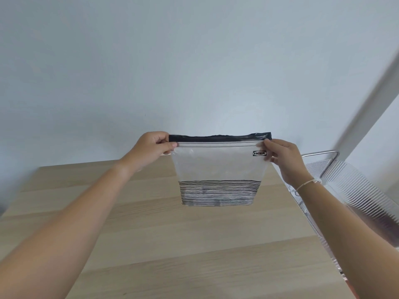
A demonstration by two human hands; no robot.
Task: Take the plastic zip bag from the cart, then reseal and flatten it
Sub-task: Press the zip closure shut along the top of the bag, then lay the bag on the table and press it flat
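Note:
A clear plastic zip bag hangs upright in the air above the wooden table. It has a black top band, a pale zip strip beneath it, a small logo at the upper right and thin black stripes across its bottom. My left hand pinches the bag's top left corner at the zip strip. My right hand pinches the top right corner beside the logo. Held between both hands, the bag is stretched flat and looks empty.
The cart stands to the right of the table, with a ribbed translucent tray and a metal handle. A pale wall rises directly behind the table's far edge. A string bracelet is on my right wrist.

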